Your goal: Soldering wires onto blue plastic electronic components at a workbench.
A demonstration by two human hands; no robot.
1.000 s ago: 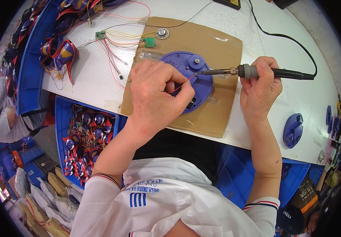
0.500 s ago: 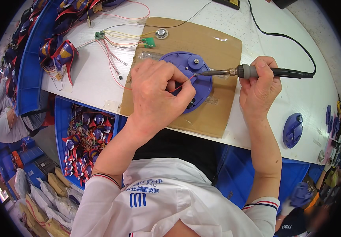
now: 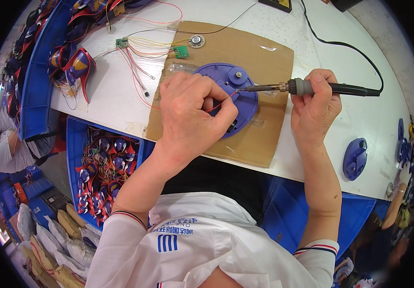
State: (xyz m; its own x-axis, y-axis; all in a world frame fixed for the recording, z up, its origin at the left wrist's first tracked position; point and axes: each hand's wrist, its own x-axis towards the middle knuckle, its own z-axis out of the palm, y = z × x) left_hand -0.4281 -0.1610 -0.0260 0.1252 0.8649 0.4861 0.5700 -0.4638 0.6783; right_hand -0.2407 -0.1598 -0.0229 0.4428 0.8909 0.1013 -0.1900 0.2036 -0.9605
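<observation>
My right hand (image 3: 316, 106) grips a soldering iron (image 3: 307, 87) by its dark handle, tip pointing left. The tip meets the end of a red wire (image 3: 225, 100) over a blue-purple oval plastic part (image 3: 248, 103). My left hand (image 3: 195, 113) is closed in a pinch on that wire, covering the part's left side. Under the part lies a brown cardboard sheet (image 3: 264, 144). Beyond my left hand, a small green circuit board (image 3: 121, 42) with thin wires, a green board (image 3: 181, 52) and a round speaker (image 3: 197, 41) rest there.
A similar purple part (image 3: 355, 159) lies on the white table (image 3: 355, 125) at the right. Blue bins (image 3: 72, 158) with red-and-purple pieces stand at the left. The iron's black cord (image 3: 355, 45) loops across the far right. Other people sit at both sides.
My hands, the iron and the purple part hold nearly still. At the far right edge, another person's gloved hand and arm have moved up beside hanging purple parts.
</observation>
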